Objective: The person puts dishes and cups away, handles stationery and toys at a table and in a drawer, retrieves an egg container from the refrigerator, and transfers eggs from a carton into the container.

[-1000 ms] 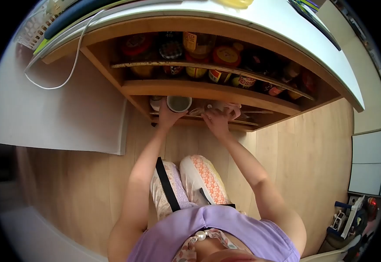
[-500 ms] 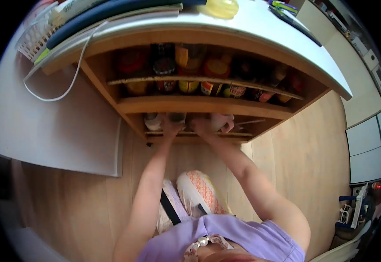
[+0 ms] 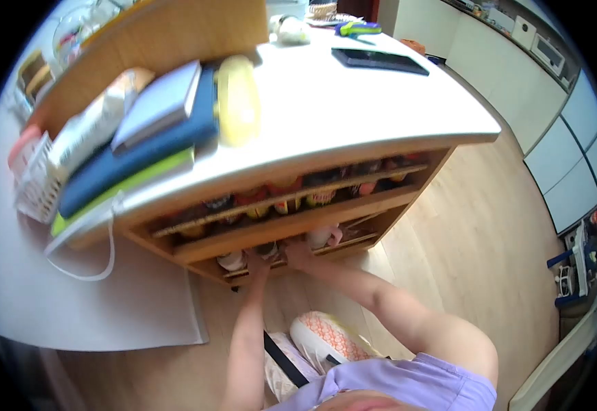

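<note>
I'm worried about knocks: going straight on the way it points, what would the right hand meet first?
The right hand would probably first meet the cup at the left hand; blur and shadow leave depth unclear.

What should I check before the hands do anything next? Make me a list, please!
1. Both hands inside the lower shelf: ok, left hand and right hand reach in.
2. Left hand's grip on the cup: cannot tell, too blurred.
3. Right hand empty: cannot tell.
4. Mug with the pink handle within the shelf: ok.
5. Jars above, clear of both hands: ok.
</note>
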### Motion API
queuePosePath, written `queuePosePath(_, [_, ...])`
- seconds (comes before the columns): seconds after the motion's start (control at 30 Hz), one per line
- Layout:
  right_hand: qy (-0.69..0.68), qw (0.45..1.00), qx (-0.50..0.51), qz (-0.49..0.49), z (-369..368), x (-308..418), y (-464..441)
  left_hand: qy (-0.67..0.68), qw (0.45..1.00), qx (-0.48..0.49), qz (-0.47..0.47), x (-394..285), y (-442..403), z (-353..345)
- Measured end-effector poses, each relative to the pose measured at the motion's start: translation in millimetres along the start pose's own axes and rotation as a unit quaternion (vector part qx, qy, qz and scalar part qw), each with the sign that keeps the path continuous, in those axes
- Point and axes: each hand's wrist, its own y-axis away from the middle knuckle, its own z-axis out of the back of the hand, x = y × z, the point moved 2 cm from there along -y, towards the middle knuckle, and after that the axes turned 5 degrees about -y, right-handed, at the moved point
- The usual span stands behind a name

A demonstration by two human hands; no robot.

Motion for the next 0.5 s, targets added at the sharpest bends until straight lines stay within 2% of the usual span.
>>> queuePosePath(0.1, [0.063, 0.99, -0.11, 0.064, 42.3, 15.3, 11.6, -0.009, 1.0, -0.012, -0.016, -15.1, 6.9, 17.9])
queuePosePath(0.2, [-0.108, 0.993, 0.023, 0.033, 100.1, 23.2, 47.4, -0.003, 1.0, 0.026, -0.004, -25.7, 31.5, 52.2])
queuePosePath(0.23, [-0.155, 0.979, 0.127, -0.032, 94.9, 11.9, 63.8, -0.013, 0.999, 0.031, 0.011, -13.8, 46.4, 55.5])
queuePosePath(0.27, [-0.163, 0.949, 0.256, -0.081, 157.0, 13.8, 114.8, -0.138, 0.973, -0.051, -0.176, 17.0, 82.3, 52.7])
queuePosePath(0.3, [-0.19, 0.923, 0.291, -0.167, 177.3, 4.7, 147.9, -0.105, 0.967, 0.219, 0.08, -34.5, 123.2, 105.7])
queuePosePath(0.33, [-0.213, 0.91, 0.296, -0.198, 152.0, -20.5, 190.5, -0.045, 0.977, 0.209, 0.007, -30.5, 153.6, 110.9])
queuePosePath(0.37, [-0.25, 0.878, 0.304, -0.271, 180.4, -28.6, 234.0, -0.078, 0.963, 0.256, 0.017, -49.7, 187.6, 131.6])
queuePosePath(0.4, [-0.285, 0.85, 0.281, -0.342, 211.5, -32.7, 280.9, -0.026, 0.956, 0.288, 0.052, -39.3, 216.2, 128.7])
queuePosePath(0.43, [-0.262, 0.829, 0.241, -0.432, 205.0, -45.1, 337.6, -0.076, 0.913, 0.401, 0.03, -88.6, 242.1, 166.9])
queuePosePath(0.5, [-0.333, 0.706, 0.244, -0.575, 271.7, -46.1, 418.6, -0.055, 0.894, 0.443, 0.026, -139.8, 289.0, 199.1])
